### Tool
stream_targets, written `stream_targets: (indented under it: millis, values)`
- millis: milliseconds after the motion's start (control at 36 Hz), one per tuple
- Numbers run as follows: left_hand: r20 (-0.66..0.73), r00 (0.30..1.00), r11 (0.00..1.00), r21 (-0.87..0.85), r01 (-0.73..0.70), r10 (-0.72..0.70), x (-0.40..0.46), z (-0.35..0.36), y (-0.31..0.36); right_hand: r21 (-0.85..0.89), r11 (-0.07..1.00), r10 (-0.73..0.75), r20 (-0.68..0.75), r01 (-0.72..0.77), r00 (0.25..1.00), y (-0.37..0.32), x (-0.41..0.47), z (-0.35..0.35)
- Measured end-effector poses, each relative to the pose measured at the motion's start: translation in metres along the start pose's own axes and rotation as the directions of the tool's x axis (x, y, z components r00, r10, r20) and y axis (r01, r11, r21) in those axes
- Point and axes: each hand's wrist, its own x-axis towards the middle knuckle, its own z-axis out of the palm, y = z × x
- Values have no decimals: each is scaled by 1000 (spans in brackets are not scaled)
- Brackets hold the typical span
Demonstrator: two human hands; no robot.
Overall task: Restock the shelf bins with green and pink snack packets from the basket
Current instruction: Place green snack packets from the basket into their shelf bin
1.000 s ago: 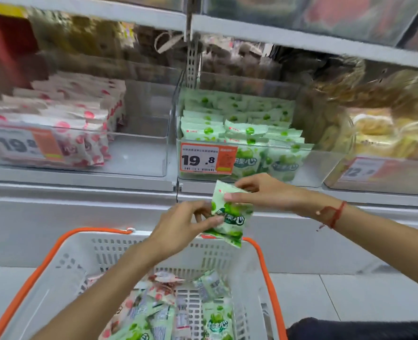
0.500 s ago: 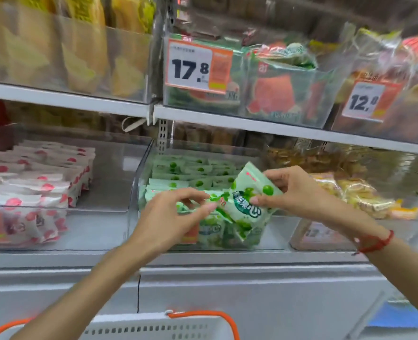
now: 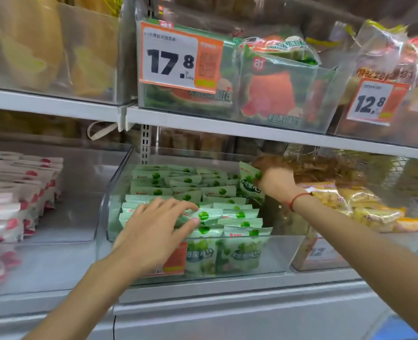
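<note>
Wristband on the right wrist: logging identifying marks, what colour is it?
Red wristband, a thin cord; head view.

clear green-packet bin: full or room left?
Room left. Clear plastic bin has green snack packets filling left and centre; right side bare.

We are seeing a clear, glossy plastic bin (image 3: 286, 251) whose smooth walls are catching reflections, and green packets (image 3: 230, 218) of shiny film with crimped edges. We are also noting a matt painted-metal shelf edge (image 3: 227, 130) and a smooth paper price label (image 3: 178, 56).
</note>
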Motion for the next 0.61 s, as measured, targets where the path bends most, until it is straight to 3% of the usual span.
stream_targets:
  millis: [83, 111, 250, 361, 472, 611]
  values:
    - [19, 1000, 1000, -23, -2, 2, 0, 1, -1, -43, 998, -27, 377, 47, 926, -7, 17, 5]
    - [24, 1000, 1000, -26, -3, 4, 0, 1, -2, -21, 997, -55, 415, 70, 908, -10, 20, 9]
    - [35, 999, 999, -47, -7, 9, 2, 3, -3, 58, 990, -137, 219, 128, 966, -11, 36, 43]
    - [14, 1000, 999, -31, -14, 15, 4, 4, -4, -74, 979, -192, -9, 191, 981, -14, 39, 53]
    - [7, 1000, 1000, -25, -10, 10, 3, 4, -4, -58, 989, -132, 35, 134, 991, -14, 36, 55]
    - [7, 1000, 1000, -26, -8, 8, 2, 2, -2, 85, 990, -121, 152, 109, 981, -6, 32, 44]
